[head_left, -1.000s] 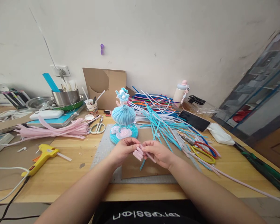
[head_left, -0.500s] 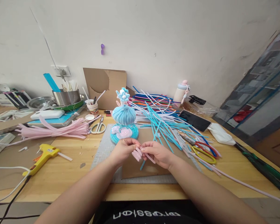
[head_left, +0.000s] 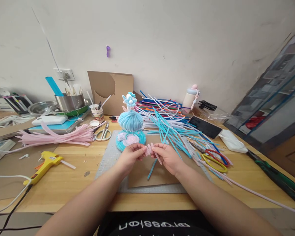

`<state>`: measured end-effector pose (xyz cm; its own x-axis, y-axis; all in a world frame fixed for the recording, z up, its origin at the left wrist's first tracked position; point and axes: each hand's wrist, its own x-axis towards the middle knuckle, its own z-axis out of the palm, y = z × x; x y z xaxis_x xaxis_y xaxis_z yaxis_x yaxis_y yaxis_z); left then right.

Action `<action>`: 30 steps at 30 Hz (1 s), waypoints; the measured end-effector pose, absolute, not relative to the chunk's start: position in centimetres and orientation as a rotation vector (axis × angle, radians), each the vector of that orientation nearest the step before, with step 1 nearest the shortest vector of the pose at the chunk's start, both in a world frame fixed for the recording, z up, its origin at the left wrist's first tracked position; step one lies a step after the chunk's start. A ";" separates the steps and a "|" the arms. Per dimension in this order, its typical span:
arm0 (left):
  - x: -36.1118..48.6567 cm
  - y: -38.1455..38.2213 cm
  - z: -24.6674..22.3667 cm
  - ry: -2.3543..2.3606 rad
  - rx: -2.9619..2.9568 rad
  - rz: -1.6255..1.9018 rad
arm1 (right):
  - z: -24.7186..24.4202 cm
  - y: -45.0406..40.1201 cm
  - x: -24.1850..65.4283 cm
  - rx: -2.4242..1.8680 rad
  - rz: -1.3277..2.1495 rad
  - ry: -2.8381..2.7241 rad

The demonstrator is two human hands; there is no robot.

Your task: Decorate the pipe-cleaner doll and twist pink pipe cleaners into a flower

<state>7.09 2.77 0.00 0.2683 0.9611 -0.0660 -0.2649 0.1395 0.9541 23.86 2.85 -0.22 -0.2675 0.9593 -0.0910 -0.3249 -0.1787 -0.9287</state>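
A pale pink pipe cleaner (head_left: 148, 150), bent into several close folds, is pinched between my two hands above the cardboard sheet. My left hand (head_left: 132, 155) grips its left side with thumb and fingers. On the other side my right hand (head_left: 167, 156) holds it, and a straight pink end sticks out below the fingers. Just behind my left hand stands a light blue pipe-cleaner figure (head_left: 130, 120) with a pleated round body and a flower on top. Its round blue base (head_left: 118, 144) carries a pink patch.
Blue pipe cleaners (head_left: 172, 131) lie in a loose heap behind my right hand. Pliers with red and yellow handles (head_left: 215, 162) rest to the right. At left are a yellow glue gun (head_left: 45, 165), a pink pipe-cleaner bundle (head_left: 56, 136) and scissors (head_left: 103, 133).
Both hands have risen slightly, and the folded pink piece has turned from hanging below the fingers to lying between the fingertips. The figure and tools stay where they were.
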 end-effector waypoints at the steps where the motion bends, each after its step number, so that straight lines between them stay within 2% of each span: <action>1: 7.1 2.7 0.0 0.877 1.054 1.065 | -0.2 2.9 23.8 -0.908 1.642 -1.024; 12: 7.3 2.6 0.0 0.869 0.930 1.098 | -0.8 3.1 23.7 -0.898 1.635 -0.888; 30: 7.1 2.4 -0.1 0.880 1.111 1.042 | -0.3 2.0 23.2 -0.949 1.623 -1.327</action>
<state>7.08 2.45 -0.14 0.2865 0.9569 -0.0473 -0.2064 0.1099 0.9723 23.17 2.02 -0.33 -0.3834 0.9219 -0.0555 -0.1291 -0.1130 -0.9852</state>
